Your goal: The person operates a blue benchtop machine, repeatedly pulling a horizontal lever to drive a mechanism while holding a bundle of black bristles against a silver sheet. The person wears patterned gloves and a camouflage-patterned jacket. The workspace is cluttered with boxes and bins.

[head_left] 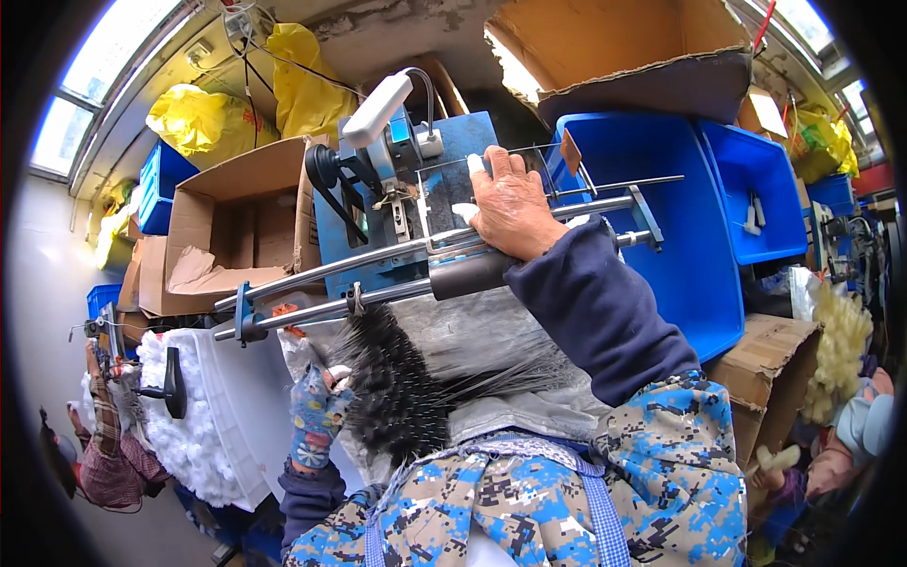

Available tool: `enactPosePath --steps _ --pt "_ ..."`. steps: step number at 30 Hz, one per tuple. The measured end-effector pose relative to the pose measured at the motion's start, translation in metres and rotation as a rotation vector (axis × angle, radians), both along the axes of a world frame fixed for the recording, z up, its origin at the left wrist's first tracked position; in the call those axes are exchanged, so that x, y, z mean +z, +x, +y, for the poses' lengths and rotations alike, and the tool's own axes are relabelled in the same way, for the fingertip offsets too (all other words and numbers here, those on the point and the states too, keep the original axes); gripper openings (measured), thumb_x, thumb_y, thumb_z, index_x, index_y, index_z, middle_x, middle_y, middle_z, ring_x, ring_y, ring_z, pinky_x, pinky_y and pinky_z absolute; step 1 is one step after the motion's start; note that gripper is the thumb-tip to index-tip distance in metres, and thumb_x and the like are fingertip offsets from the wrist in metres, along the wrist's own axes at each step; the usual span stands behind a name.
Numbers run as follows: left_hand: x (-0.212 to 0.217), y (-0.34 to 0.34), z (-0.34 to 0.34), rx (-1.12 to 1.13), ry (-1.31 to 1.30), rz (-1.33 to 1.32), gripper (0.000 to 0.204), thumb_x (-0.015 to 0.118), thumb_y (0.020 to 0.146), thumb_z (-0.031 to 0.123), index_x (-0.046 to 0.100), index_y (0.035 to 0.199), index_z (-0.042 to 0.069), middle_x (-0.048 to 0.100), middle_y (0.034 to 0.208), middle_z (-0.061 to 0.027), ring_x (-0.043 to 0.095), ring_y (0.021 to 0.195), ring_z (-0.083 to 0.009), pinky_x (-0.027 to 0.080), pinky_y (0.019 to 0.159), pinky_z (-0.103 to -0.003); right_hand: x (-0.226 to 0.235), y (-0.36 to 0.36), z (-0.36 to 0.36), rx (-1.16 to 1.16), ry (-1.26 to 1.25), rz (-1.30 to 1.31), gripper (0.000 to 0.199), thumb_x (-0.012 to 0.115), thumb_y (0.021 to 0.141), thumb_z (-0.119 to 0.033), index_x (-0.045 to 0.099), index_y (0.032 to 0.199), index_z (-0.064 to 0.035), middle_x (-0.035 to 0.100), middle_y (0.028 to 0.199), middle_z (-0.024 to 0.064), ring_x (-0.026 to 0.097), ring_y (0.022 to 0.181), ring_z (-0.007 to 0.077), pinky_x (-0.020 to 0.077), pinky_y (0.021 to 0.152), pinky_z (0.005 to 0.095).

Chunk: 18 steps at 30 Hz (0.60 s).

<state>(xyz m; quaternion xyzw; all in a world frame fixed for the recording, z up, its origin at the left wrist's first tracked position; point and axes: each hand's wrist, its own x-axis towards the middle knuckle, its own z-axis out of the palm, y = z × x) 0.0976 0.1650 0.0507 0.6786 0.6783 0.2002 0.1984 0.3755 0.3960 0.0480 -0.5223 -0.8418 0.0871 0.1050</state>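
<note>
A blue bench machine (482,132) with a belt pulley stands in front of me, and metal rails (321,269) run across its near side. My right hand (515,203), with white wraps on a fingertip and thumb, grips the top of the sliding carriage (472,272) on those rails. Below the rails hangs a black mass of long, bristly fibres (392,387), its top near a small clip on the lower rod. My left hand (321,406), in a patterned fingerless cover, is curled at the left edge of the fibres. What lies inside its fingers is hard to make out.
An open cardboard box (236,222) stands left of the machine, and a white tray of fluffy white pieces (203,406) is nearer. Large blue bins (661,255) stand at the right. A torn carton (652,90) is behind. Other people work at both sides.
</note>
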Motion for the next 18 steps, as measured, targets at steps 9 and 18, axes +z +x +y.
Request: enactPosePath --steps 9,18 --pt "-0.001 -0.006 -0.02 0.055 0.038 -0.003 0.015 0.062 0.076 0.009 0.068 0.09 0.012 0.067 0.075 -0.0053 0.062 0.064 -0.0253 0.047 0.06 -0.032 -0.019 -0.059 -0.007 0.09 0.055 0.03 0.057 0.064 0.077 -0.034 0.045 0.112 0.0069 0.048 0.098 0.0175 0.053 0.09 0.0294 0.0499 0.064 0.0367" --pt "0.028 0.021 0.007 0.051 0.152 -0.356 0.012 0.056 0.084 -0.001 0.061 0.095 -0.001 0.062 0.074 -0.0082 0.062 0.065 -0.0153 0.049 0.06 -0.026 -0.019 -0.027 0.0 0.137 0.024 0.001 0.058 0.063 0.077 -0.03 0.046 0.112 0.0118 0.048 0.103 0.0221 0.053 0.091 0.0327 0.0459 0.078 0.0366"
